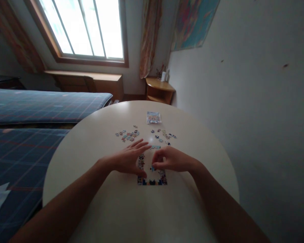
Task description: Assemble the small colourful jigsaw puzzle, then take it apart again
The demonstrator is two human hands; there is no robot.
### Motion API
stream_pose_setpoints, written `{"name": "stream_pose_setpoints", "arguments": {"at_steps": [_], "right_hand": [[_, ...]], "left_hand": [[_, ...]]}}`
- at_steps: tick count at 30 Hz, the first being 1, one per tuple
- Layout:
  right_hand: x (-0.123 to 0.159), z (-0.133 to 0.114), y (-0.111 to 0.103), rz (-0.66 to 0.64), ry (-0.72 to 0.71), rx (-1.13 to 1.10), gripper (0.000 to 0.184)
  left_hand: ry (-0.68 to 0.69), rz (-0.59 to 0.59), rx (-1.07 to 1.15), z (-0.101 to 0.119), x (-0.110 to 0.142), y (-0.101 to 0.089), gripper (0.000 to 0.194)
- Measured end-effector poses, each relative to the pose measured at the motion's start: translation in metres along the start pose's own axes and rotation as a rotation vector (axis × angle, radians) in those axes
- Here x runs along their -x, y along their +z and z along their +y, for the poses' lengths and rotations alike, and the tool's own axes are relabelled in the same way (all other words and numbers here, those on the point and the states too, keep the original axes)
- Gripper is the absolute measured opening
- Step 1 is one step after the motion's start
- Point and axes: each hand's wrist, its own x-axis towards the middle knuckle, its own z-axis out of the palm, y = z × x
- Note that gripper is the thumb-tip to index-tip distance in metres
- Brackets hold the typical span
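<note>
A partly joined jigsaw puzzle [152,182] lies on the round table, its border pieces forming a frame around a bare middle. My left hand [128,158] rests over the puzzle's left side, fingers stretched out and apart, thumb near the lower left inner edge. Over the middle and right side, my right hand [171,158] pinches a small light-blue puzzle piece [153,167] between thumb and fingertips. Part of the right border is hidden under that hand. Loose puzzle pieces [129,135] lie beyond my left hand, and more loose pieces [167,135] are scattered beyond my right.
A small picture packet [153,117] lies toward the far side of the cream round table [111,206]. Beds with plaid covers [40,108] stand at the left. A wooden corner cabinet [160,84] is behind the table, and a white wall [255,118] runs along the right.
</note>
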Motion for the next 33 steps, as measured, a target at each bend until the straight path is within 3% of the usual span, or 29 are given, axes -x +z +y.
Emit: {"name": "stream_pose_setpoints", "arguments": {"at_steps": [4, 12, 25, 33], "right_hand": [[0.002, -0.007, 0.006, -0.109, -0.023, 0.06, 0.009], [0.001, -0.011, 0.008, -0.183, -0.029, 0.188, 0.011], [-0.005, -0.002, 0.012, -0.066, -0.223, 0.4, 0.011], [-0.005, -0.009, 0.015, -0.038, -0.206, 0.467, 0.002]], "left_hand": [[-0.052, -0.073, -0.004, -0.001, 0.001, 0.009, 0.113], [-0.154, -0.227, -0.056, 0.014, -0.003, 0.005, 0.12], [-0.179, -0.238, -0.079, 0.015, -0.004, 0.007, 0.124], [-0.16, -0.247, -0.091, 0.014, -0.005, 0.008, 0.123]]}}
